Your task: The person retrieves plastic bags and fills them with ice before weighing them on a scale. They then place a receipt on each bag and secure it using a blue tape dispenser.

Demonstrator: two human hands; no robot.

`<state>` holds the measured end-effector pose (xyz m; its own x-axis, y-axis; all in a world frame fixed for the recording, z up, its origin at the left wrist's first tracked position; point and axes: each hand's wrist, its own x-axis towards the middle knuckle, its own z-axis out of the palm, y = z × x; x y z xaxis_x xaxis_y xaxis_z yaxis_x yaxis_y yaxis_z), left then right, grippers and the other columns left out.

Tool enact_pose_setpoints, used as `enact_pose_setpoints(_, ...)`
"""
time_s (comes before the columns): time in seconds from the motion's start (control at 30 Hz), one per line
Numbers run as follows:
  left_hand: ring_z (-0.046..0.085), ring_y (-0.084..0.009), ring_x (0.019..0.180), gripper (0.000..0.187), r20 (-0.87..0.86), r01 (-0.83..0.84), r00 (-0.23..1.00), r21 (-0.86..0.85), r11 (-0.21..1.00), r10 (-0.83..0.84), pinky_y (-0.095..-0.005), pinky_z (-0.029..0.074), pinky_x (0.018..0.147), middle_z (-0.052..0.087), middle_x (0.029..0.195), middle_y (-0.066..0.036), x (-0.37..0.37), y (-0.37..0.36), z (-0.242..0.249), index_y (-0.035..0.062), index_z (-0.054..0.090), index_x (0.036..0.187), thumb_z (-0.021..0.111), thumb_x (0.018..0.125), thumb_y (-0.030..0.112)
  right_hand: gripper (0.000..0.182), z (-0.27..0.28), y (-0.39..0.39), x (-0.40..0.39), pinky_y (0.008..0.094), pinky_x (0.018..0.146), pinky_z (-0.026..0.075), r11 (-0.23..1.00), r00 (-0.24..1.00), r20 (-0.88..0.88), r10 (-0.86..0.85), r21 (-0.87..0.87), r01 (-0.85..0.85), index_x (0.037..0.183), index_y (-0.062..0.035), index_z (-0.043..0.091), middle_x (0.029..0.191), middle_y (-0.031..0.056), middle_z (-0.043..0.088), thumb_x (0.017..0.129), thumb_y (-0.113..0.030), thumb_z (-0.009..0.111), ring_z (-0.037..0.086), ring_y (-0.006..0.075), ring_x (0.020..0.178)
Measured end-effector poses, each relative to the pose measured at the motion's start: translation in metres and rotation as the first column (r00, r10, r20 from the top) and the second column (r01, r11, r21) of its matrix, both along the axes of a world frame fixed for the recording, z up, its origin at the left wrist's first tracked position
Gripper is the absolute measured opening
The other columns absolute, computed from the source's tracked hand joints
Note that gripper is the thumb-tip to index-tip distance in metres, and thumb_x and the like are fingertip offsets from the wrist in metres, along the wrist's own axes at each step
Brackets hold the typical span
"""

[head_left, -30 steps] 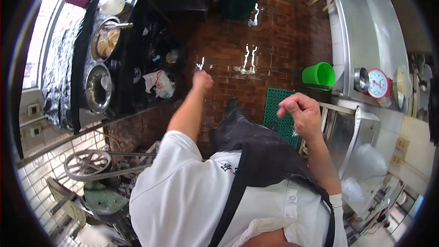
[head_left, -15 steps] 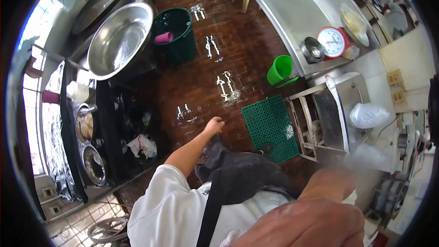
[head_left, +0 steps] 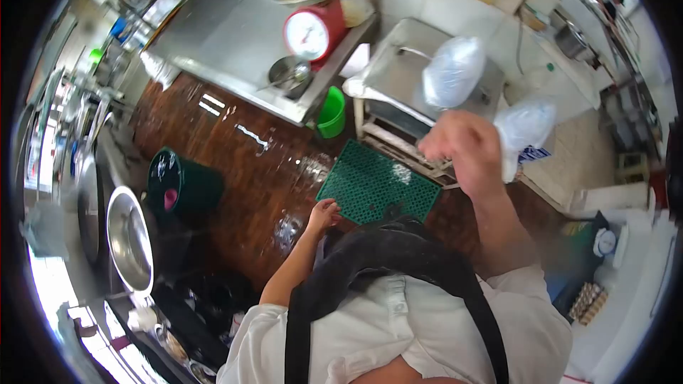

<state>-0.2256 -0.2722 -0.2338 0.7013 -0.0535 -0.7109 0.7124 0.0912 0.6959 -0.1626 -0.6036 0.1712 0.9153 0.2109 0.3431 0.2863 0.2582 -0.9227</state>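
My left hand [head_left: 324, 215] hangs low at my side over the brown floor, beside the near left edge of the green mat [head_left: 377, 183]; its fingers are loosely curled with nothing seen in them. Raised in front of the metal sink stand is my right hand [head_left: 462, 146], fingers bent inward and somewhat blurred; what they hold, if anything, is hidden. Just beyond it a filled clear plastic bag [head_left: 454, 71] rests at the sink [head_left: 409, 35]. Another plastic bag [head_left: 526, 124] is right of my right wrist.
A steel table [head_left: 220, 43] at upper left bears a red scale [head_left: 313, 32] and a metal bowl [head_left: 290, 77]. Beside it stands a green bucket [head_left: 331, 112]. A dark green bin [head_left: 188, 185] and a large steel basin [head_left: 129, 242] are at left. Egg trays [head_left: 588, 304] sit at right.
The view has swung right, bringing the sink and bags nearer the middle. My right hand has moved from the bottom of the view up in front of the sink stand.
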Motion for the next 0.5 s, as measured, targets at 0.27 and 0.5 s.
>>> enact_pose_setpoints(0.27,0.069,-0.0145,0.081,0.042,0.386,0.377,0.846,0.057,0.924,-0.369,-0.0278,0.057,0.073,0.072,0.108,-0.01,0.142,-0.154,0.147,-0.0013,0.056,0.136,0.064,0.102,0.021,0.03,-0.08,-0.146,0.144,0.0332,0.087,0.054,0.487,0.636,0.427,-0.643,-0.414,0.77,0.119,-0.0037,0.065,0.104,0.0086,0.069,0.09,-0.008,0.07,0.067,0.0245,0.097)
enact_pose_setpoints(0.5,0.066,-0.0158,0.097,0.051,0.624,0.542,0.654,0.009,0.841,-0.428,-0.0301,0.055,0.089,0.065,0.123,-0.011,0.283,-0.245,0.232,-0.0007,0.05,0.144,0.068,0.1,0.019,0.023,-0.094,-0.184,0.213,0.0389,0.078,0.054,0.248,0.614,0.527,-0.588,-0.605,0.757,0.109,-0.0068,0.071,0.101,0.0122,0.069,0.087,-0.012,0.075,0.066,0.0289,0.09)
